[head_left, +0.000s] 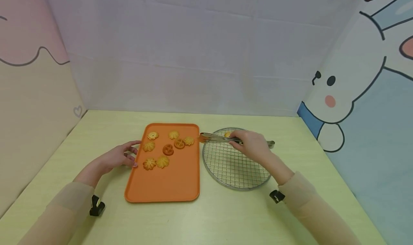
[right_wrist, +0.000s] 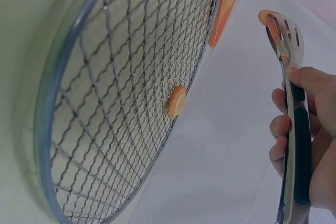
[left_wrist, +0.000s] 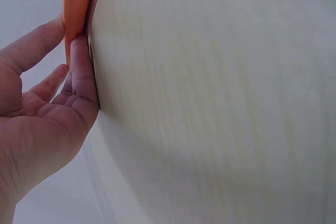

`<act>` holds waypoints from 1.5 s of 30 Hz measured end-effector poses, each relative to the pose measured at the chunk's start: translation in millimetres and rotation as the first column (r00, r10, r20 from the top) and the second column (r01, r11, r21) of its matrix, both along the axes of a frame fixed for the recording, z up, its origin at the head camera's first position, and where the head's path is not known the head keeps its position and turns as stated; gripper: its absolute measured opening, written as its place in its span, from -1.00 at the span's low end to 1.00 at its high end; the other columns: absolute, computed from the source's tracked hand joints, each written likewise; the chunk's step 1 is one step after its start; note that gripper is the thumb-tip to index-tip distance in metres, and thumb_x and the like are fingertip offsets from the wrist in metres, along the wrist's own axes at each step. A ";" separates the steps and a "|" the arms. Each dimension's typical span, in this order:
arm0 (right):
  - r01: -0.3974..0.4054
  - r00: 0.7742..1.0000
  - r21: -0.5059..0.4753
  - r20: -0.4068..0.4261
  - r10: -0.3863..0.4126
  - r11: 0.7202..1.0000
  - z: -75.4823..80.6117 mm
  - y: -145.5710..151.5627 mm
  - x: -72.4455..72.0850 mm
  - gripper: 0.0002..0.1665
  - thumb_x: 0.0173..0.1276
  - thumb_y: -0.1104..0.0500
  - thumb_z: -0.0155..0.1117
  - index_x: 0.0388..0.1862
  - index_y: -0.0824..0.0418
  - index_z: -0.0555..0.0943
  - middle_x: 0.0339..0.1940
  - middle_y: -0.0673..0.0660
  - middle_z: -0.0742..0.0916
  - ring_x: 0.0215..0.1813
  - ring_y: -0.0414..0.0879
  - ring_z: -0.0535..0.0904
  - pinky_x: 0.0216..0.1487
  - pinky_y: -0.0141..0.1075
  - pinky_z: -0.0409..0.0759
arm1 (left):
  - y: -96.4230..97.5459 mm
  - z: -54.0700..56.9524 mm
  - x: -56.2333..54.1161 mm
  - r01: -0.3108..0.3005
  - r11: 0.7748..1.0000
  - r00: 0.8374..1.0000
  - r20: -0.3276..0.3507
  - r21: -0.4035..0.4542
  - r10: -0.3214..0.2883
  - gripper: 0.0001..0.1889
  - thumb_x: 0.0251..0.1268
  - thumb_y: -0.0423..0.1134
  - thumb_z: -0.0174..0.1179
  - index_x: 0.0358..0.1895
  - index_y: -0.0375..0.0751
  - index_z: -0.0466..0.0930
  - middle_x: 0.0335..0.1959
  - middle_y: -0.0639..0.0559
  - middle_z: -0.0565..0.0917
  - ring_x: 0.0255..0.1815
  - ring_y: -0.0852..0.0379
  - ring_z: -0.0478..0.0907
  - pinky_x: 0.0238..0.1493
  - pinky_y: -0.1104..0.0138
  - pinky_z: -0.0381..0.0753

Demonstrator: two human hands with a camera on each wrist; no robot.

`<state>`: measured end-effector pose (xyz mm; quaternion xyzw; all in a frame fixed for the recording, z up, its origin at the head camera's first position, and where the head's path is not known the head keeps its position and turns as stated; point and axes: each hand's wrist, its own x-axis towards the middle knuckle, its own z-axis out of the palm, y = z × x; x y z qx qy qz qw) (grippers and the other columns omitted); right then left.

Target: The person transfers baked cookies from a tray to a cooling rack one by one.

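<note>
Right hand [head_left: 253, 144], right of centre: fingers and thumb curled round metal tongs [head_left: 217, 137], pinching them. Tong heads point left, at the tray's right edge in the head view. Right wrist view, upper right — a cookie [right_wrist: 264, 17] sits between the heads, part of it jutting past the tips.

Left hand [head_left: 117, 156], left of centre: fingers spread, fingertips touching the left edge of the orange tray [head_left: 161, 187]; seems to steady it. Eight cookies lie on the tray, mostly in its upper half. The round wire rack [head_left: 237, 166], right of the tray, bears one cookie [right_wrist: 177, 101] near its far rim.

Step in hand, as judged: a cookie in mid-carry between rack and tray. Which way cannot be told from this alone. Next move likely calls for an even squeeze, neither loose nor crushing — then lowering the tips over a bare patch before easing the grip. Jutting part could knock a neighbour if set down among the upper cookies.
</note>
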<state>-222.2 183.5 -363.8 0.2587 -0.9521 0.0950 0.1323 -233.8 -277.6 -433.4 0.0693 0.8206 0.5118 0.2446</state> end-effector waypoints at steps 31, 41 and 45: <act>0.090 0.994 -0.027 -0.052 -0.091 0.996 -30.6 39.6 -7.1 -0.76 0.24 0.04 0.34 -0.17 0.11 0.66 -0.33 0.05 0.74 -0.49 -0.11 0.60 -0.67 -0.34 0.32 | 1.6 2.5 0.8 0.012 1.000 1.000 -0.013 -0.005 -0.012 -0.06 0.08 -0.41 0.32 0.48 -0.27 -0.10 0.04 -0.23 0.26 -0.17 0.04 0.45 -0.23 0.35 0.53; 0.124 0.991 0.009 -0.045 -0.123 0.992 -38.3 41.0 -12.2 -0.76 0.24 0.04 0.34 -0.16 0.10 0.65 -0.32 0.05 0.74 -0.58 -0.15 0.54 -0.73 -0.36 0.23 | 0.7 2.4 1.5 0.009 1.000 1.000 -0.014 -0.008 -0.009 -0.06 0.06 -0.41 0.33 0.47 -0.27 -0.08 0.02 -0.21 0.26 -0.20 0.07 0.45 -0.24 0.34 0.54; 0.110 0.992 0.018 -0.058 -0.109 0.994 -41.7 41.1 -13.3 -0.74 0.22 0.03 0.36 -0.16 0.11 0.66 -0.33 0.05 0.74 -0.60 -0.16 0.53 -0.74 -0.36 0.23 | 0.2 1.8 0.9 0.004 1.000 1.000 -0.010 -0.006 -0.004 -0.06 0.05 -0.42 0.33 0.47 -0.26 -0.07 0.02 -0.22 0.26 -0.19 0.06 0.45 -0.23 0.34 0.54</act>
